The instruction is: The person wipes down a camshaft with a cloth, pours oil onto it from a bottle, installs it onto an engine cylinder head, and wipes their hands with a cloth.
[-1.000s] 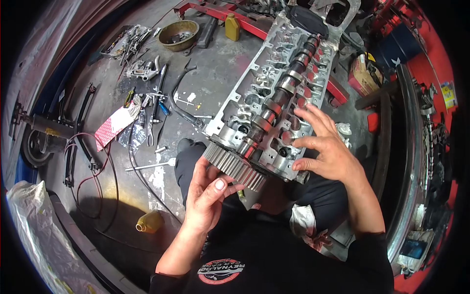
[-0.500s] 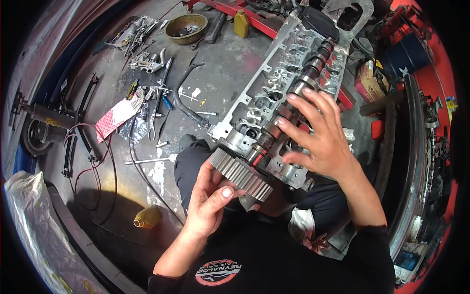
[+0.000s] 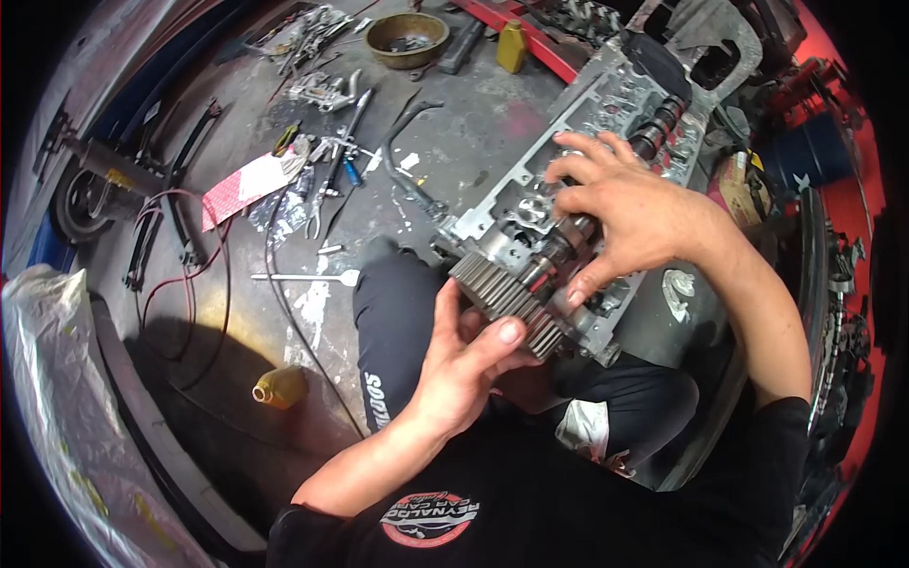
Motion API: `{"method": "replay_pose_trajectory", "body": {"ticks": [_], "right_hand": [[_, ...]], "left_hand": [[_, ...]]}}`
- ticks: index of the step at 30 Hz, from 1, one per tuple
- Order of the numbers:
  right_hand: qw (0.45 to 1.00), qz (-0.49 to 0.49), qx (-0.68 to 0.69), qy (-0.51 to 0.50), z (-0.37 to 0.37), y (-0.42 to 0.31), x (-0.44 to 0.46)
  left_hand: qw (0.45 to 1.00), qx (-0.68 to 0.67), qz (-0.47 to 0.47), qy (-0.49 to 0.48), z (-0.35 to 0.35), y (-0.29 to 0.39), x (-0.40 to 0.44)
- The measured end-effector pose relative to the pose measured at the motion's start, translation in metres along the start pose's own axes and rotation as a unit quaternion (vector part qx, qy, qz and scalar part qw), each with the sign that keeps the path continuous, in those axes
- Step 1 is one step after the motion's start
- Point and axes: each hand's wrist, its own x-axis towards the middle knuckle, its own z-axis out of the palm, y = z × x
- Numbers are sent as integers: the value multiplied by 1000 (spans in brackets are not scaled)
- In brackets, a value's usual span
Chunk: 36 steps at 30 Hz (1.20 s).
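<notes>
The left hand (image 3: pixel 461 377) holds a toothed pulley (image 3: pixel 502 299) in curled fingers; the right hand (image 3: pixel 632 210) arches spread fingers over a camshaft (image 3: pixel 657 129) on a cylinder head (image 3: pixel 519 180), grip unclear.

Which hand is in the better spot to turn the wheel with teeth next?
Probably the left hand: its thumb and fingers are on the toothed wheel. The right hand is arched over the shaft, farther up the metal block, so it would likely have to move first.
</notes>
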Motion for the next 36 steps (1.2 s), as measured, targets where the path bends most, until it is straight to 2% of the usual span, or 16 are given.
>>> {"method": "replay_pose_trajectory", "body": {"ticks": [5,11,13,15,16,17,19,21,23,24,27,29,30,32,33,36], "right_hand": [[991,15,-82,104,-3,-22,-25],[964,65,-21,257,29,-34,-52],[960,80,-44,264,41,-44,-48],[956,91,-63,272,55,-47,-46],[950,111,-90,278,61,-48,-46],[943,132,-116,283,67,-50,-46],[937,142,-108,301,75,-50,-48],[919,157,-62,355,84,-49,-48],[910,185,-8,370,93,-46,-51],[899,204,48,385,97,-45,-53],[894,209,61,393,101,-42,-51],[886,218,74,402,102,-45,-52],[882,224,81,407,98,-54,-48],[875,257,72,404,92,-62,-50],[868,235,107,423,92,-62,-49],[891,227,22,392,87,-60,-54]], "left_hand": [[995,85,25,46,-6,-9,5],[993,110,37,18,-35,7,-3],[947,291,120,69,-42,20,-15],[825,411,326,210,-87,39,-27],[641,569,353,374,-126,55,-36],[661,447,355,487,-181,65,-49],[503,434,281,693,-305,63,-95],[374,488,137,777,-401,33,-153],[504,359,-54,784,-440,5,-175],[521,400,-91,748,-453,-12,-176],[558,409,-62,719,-510,-61,-170],[583,342,84,732,-573,-86,-170],[518,395,98,753,-584,-87,-167],[587,385,131,700,-515,-41,-149],[530,436,171,707,-517,-31,-142],[507,588,291,559,-482,32,-111]]}}
